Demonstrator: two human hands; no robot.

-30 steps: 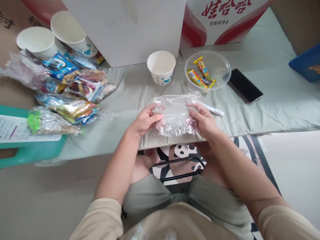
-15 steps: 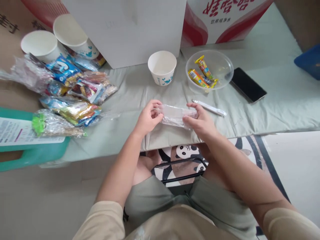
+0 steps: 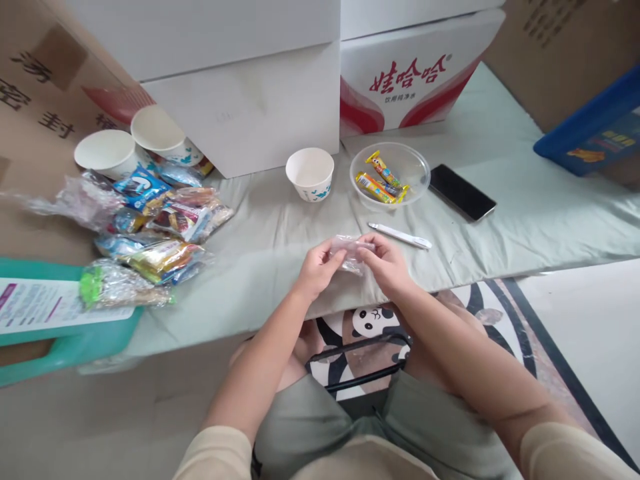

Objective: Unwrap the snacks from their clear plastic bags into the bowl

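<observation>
Hands meet over the near edge of the surface point(image 3: 500, 220), a low platform under pale green cloth. My left hand point(image 3: 315, 269) and right hand point(image 3: 386, 265) each pinch one end of a small clear plastic bag point(image 3: 349, 250), fingers closed on it. The bag is bunched into a short strip, its long axis lying left to right, parallel to the near edge; I cannot tell which end is the mouth. I judge the step in hand to be gathering or folding the bag small. The next move, as I read it, calls for a steady pinch on both ends so the slippery film does not spring open. Just beyond the right hand lies a white pen point(image 3: 400, 235); farther back stands a clear bowl point(image 3: 417, 163) holding wrapped sweets.
</observation>
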